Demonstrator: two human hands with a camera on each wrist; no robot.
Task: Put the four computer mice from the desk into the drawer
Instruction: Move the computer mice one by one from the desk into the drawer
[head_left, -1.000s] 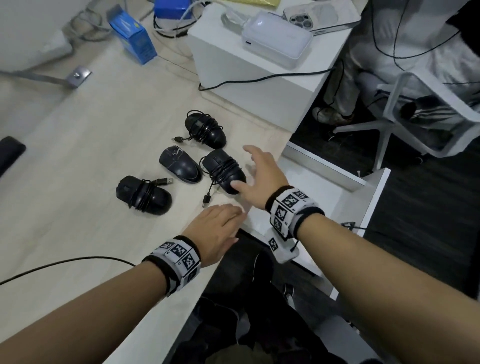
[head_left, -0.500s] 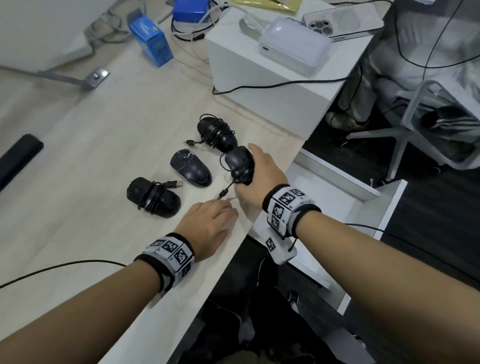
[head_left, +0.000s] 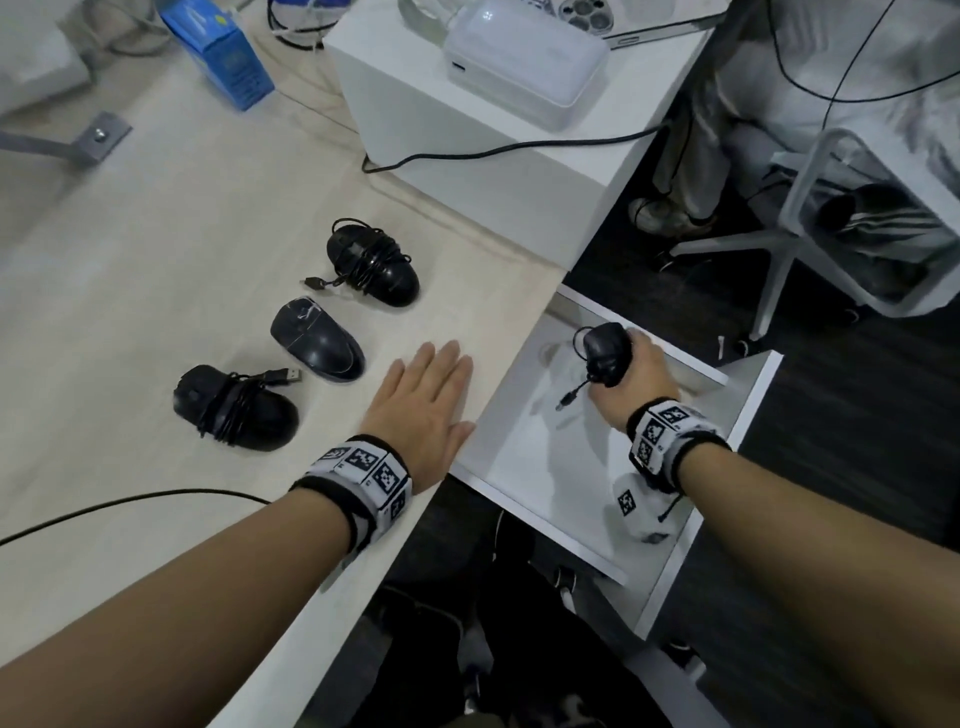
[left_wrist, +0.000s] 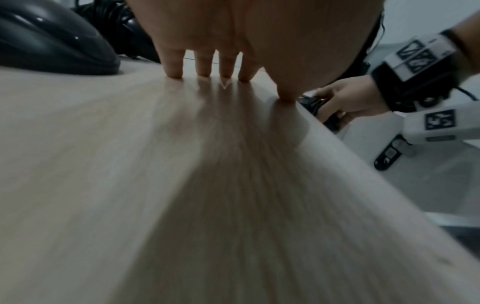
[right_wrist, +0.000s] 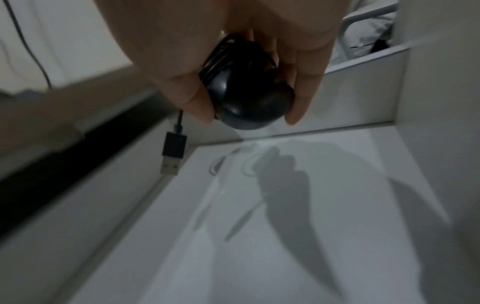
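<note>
Right hand (head_left: 636, 382) clasps the first mouse (head_left: 605, 353) over the open drawer (head_left: 748, 410); left hand (head_left: 423, 410) lies flat; three mice remain on the desk (head_left: 130, 270).

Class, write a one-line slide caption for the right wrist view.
Right hand grips a cable-wrapped black mouse above the open white drawer, USB plug dangling.

A glossy black computer mouse with its cable wound round it (head_left: 605, 353) is gripped in the right hand (head_left: 636, 387) above the open white drawer (head_left: 748, 415), USB plug dangling. Three more black mice lie on the pale wooden desk (head_left: 130, 312) beyond the left hand (head_left: 421, 410): a cable-wrapped one (head_left: 371, 262) farthest, a bare one (head_left: 317, 340) nearest its fingertips, another wrapped one (head_left: 234, 408) to its left.
</note>
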